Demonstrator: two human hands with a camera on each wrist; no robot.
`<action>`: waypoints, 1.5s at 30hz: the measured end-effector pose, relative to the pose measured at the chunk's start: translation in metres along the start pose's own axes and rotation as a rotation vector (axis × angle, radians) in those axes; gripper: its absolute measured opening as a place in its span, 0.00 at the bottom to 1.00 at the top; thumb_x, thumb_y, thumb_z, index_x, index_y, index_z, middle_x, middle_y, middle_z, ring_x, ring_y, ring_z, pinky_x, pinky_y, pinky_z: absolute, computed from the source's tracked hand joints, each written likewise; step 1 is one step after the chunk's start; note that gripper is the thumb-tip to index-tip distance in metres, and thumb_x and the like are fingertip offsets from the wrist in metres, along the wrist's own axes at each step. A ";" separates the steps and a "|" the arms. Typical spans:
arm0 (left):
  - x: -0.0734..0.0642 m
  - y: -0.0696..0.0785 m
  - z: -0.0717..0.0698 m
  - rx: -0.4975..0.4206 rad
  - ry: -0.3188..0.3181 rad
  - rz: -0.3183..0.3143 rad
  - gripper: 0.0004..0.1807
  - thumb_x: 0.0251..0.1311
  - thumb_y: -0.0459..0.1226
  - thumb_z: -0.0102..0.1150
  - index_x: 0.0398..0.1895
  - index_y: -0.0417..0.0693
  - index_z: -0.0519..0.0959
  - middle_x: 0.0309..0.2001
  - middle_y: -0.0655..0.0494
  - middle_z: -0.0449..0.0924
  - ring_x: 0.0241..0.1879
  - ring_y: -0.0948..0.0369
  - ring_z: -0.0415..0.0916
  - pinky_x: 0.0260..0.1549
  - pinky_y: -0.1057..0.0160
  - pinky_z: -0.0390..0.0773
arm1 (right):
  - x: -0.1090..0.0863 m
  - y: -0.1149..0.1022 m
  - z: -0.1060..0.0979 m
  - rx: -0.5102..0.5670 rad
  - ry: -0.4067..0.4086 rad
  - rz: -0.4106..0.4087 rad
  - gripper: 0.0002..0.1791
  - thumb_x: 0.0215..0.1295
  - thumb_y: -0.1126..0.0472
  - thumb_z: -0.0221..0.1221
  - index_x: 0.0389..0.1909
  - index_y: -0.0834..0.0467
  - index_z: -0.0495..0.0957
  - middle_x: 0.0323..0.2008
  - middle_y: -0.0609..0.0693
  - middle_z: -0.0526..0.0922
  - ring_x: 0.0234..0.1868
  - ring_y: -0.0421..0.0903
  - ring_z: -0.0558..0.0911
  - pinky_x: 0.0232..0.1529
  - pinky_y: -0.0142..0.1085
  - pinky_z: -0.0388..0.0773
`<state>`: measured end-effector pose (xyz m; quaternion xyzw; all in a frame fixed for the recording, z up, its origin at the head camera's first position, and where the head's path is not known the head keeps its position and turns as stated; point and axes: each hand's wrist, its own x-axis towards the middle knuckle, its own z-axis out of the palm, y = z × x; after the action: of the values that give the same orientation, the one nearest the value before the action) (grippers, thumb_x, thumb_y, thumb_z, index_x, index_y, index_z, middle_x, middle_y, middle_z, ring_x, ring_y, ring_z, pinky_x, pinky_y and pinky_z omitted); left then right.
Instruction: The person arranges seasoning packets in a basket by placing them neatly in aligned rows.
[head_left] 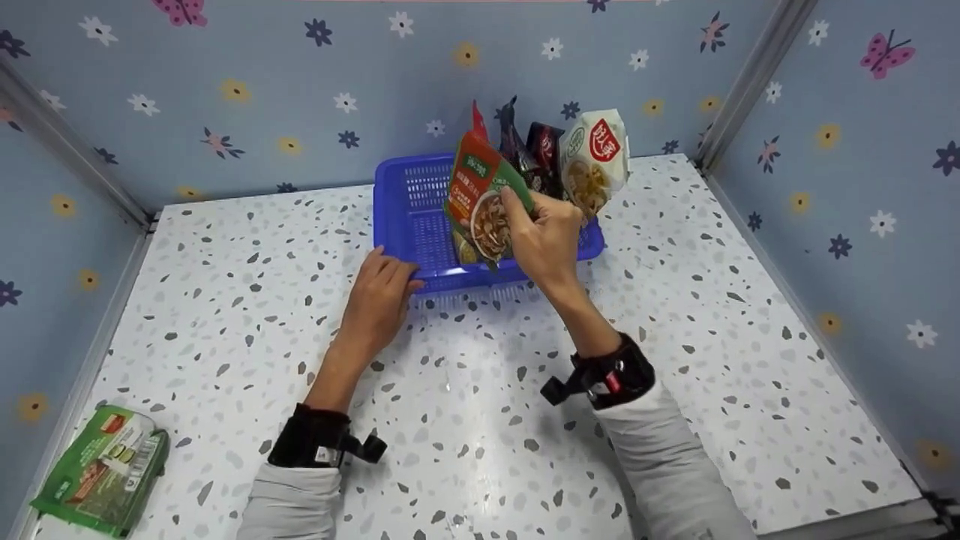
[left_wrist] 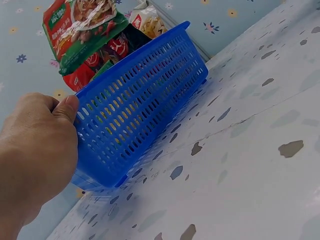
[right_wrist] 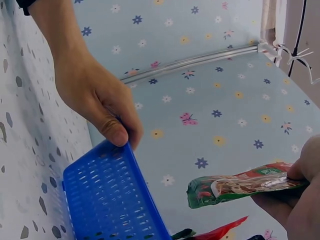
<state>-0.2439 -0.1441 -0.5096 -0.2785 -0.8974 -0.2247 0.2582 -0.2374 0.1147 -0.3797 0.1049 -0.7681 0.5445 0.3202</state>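
Note:
A blue plastic basket (head_left: 384,217) with slotted walls stands on the table near the back wall. My left hand (head_left: 377,296) grips its front left corner, the thumb (left_wrist: 67,106) over the rim in the left wrist view. My right hand (head_left: 551,240) pinches a red and green food packet (head_left: 480,180) by its edge, thumb on the printed face. The packet, showing a bowl of food, is held tilted above the basket, clear of the rim in the right wrist view. Inside the basket's right part, a white packet (head_left: 604,161) and dark packets (head_left: 544,146) stand upright, partly hidden by the held packet.
A green food packet (head_left: 105,472) lies on the speckled table (head_left: 480,420) at the near left. Blue flower-patterned panels (head_left: 420,82) enclose the table at the back and both sides, with metal rails (head_left: 750,82) at the corners.

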 end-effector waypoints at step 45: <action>0.000 0.002 -0.002 0.014 0.014 0.020 0.16 0.85 0.41 0.58 0.55 0.34 0.85 0.47 0.39 0.92 0.55 0.41 0.85 0.86 0.40 0.69 | 0.014 0.033 0.106 -0.519 -0.481 0.221 0.24 0.81 0.64 0.61 0.23 0.51 0.64 0.17 0.45 0.63 0.17 0.42 0.65 0.22 0.35 0.63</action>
<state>-0.2418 -0.1442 -0.5077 -0.2839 -0.8944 -0.2176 0.2686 -0.3049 0.0348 -0.4184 0.0615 -0.9406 0.3225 0.0859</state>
